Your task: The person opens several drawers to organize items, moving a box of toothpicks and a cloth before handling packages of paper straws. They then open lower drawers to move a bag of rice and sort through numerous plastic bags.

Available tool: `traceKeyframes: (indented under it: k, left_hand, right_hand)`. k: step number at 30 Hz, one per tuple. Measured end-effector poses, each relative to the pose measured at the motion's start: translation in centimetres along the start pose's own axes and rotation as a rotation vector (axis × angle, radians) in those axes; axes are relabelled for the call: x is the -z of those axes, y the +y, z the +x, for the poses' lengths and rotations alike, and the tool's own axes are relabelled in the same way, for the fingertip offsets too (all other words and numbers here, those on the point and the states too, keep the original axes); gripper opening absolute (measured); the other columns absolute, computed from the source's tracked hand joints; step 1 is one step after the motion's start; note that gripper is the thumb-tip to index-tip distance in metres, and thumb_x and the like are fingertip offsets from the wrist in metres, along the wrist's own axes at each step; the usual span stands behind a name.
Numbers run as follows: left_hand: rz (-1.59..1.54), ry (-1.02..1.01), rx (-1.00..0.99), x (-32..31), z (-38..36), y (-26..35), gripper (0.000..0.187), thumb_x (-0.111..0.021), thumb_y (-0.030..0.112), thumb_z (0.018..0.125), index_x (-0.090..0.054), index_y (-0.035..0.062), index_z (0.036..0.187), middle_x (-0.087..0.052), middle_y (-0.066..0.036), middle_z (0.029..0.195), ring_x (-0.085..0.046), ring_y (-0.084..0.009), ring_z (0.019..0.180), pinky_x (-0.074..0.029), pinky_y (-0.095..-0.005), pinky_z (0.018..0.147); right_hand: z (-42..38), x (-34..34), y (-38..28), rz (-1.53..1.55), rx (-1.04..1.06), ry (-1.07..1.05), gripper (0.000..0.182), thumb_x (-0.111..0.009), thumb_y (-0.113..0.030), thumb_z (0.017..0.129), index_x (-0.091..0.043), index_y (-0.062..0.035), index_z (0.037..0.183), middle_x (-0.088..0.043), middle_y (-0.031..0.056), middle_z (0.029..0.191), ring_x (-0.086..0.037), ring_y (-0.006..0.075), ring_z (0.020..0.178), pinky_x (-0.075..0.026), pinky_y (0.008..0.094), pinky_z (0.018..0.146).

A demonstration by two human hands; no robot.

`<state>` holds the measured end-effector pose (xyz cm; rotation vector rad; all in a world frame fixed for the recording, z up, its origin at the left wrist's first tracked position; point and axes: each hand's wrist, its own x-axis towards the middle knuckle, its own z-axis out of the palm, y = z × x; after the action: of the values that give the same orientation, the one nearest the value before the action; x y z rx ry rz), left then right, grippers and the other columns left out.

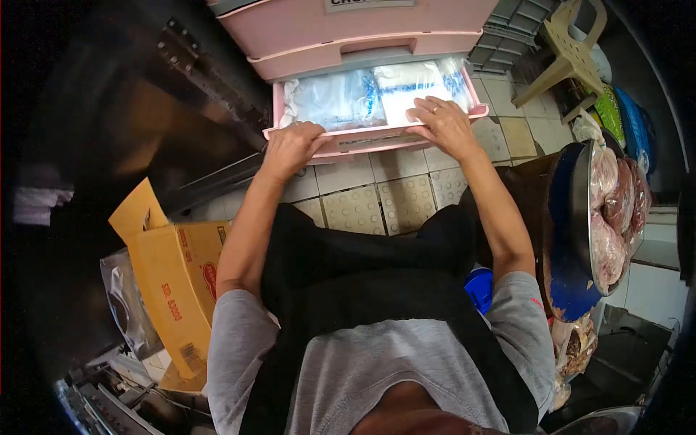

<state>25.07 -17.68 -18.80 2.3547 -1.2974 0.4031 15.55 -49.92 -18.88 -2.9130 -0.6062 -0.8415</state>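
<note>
A pink plastic drawer (348,150) is pulled out at the bottom of a pink drawer unit (370,36). My left hand (293,147) grips its front rim near the left corner, fingers curled over the edge. Toward the right end of the same rim, my right hand (444,125) is closed over the edge, its fingertips reaching inside by a white packet (397,101). Clear plastic packs (330,98) with blue print fill the drawer's left half. A label on the drawer front is partly readable at best.
On the left stands an open cardboard box (167,290) beside a dark metal cabinet (109,130). At right, wrapped meat (616,210) lies in a metal basin (596,254) on a blue-topped stand (569,283). A beige plastic chair (573,51) is behind it. Tiled floor (351,210) lies below the drawer.
</note>
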Motion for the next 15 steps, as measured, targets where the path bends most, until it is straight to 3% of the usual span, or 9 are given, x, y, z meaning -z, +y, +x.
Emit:
traceKeyframes:
  k: [3,6,7,8,11,14,15]
  left_hand:
    - [0.046,0.001,0.016,0.1,-0.6,0.3,0.02,-0.064,0.027,0.084,-0.064,0.0073,0.08,-0.062,-0.009,0.071,-0.061,-0.0282,0.067,-0.047,-0.039,0.059]
    - [0.054,0.007,0.025,-0.3,-1.0,1.5,0.019,-0.066,0.025,0.083,-0.063,0.0069,0.079,-0.061,-0.009,0.071,-0.061,-0.0269,0.066,-0.047,-0.0381,0.057]
    - [0.074,0.041,0.022,-1.1,-1.5,1.8,0.019,-0.067,0.026,0.082,-0.062,0.0072,0.078,-0.061,-0.009,0.07,-0.06,-0.026,0.064,-0.046,-0.0376,0.057]
    - [0.093,0.075,0.017,-1.2,-1.4,2.1,0.02,-0.067,0.026,0.081,-0.062,0.0075,0.077,-0.06,-0.008,0.069,-0.06,-0.0251,0.063,-0.046,-0.037,0.056]
    - [0.116,0.124,-0.032,-1.4,-0.1,1.6,0.022,-0.067,0.029,0.079,-0.058,0.0095,0.074,-0.055,-0.006,0.065,-0.058,-0.0227,0.059,-0.046,-0.0357,0.053]
    - [0.149,0.082,-0.062,-1.7,1.0,-0.1,0.022,-0.063,0.029,0.081,-0.054,0.0111,0.074,-0.053,-0.004,0.065,-0.058,-0.0226,0.06,-0.046,-0.0354,0.053]
    - [0.141,0.076,-0.054,-1.9,1.7,-0.9,0.021,-0.065,0.029,0.08,-0.056,0.0111,0.076,-0.054,-0.005,0.066,-0.057,-0.0226,0.06,-0.046,-0.0355,0.054]
  right_hand:
    - [-0.3,0.4,-1.8,0.108,-0.231,-0.084,0.03,-0.065,-0.037,0.08,-0.061,-0.0075,0.082,-0.065,0.0063,0.078,-0.062,0.0273,0.084,-0.045,0.0414,0.07]
    - [-0.4,0.9,-2.0,0.137,-0.238,-0.076,0.03,-0.067,-0.037,0.078,-0.062,-0.0081,0.078,-0.066,0.0056,0.08,-0.063,0.0257,0.083,-0.045,0.0416,0.075]
    - [-1.2,0.1,-1.8,0.172,-0.259,0.013,0.032,-0.071,-0.039,0.073,-0.063,-0.0084,0.075,-0.066,0.0035,0.082,-0.062,0.0235,0.085,-0.04,0.044,0.088]
    - [-1.2,0.2,-1.7,0.164,-0.265,0.017,0.032,-0.071,-0.039,0.073,-0.063,-0.0084,0.075,-0.066,0.0035,0.082,-0.062,0.0235,0.085,-0.04,0.044,0.088]
    - [-1.0,-0.5,-0.7,0.11,-0.221,-0.004,0.028,-0.072,-0.037,0.072,-0.065,-0.0109,0.079,-0.065,-0.0013,0.093,-0.057,0.0187,0.095,-0.026,0.0476,0.102]
    - [-0.1,-2.1,0.9,0.034,-0.209,0.026,0.028,-0.07,-0.038,0.074,-0.065,-0.0112,0.081,-0.064,0.0,0.097,-0.057,0.02,0.095,-0.027,0.0475,0.102]
    - [0.7,-2.0,1.3,0.023,-0.234,-0.042,0.028,-0.069,-0.037,0.076,-0.065,-0.0112,0.088,-0.064,0.0015,0.101,-0.057,0.0217,0.096,-0.027,0.0482,0.102]
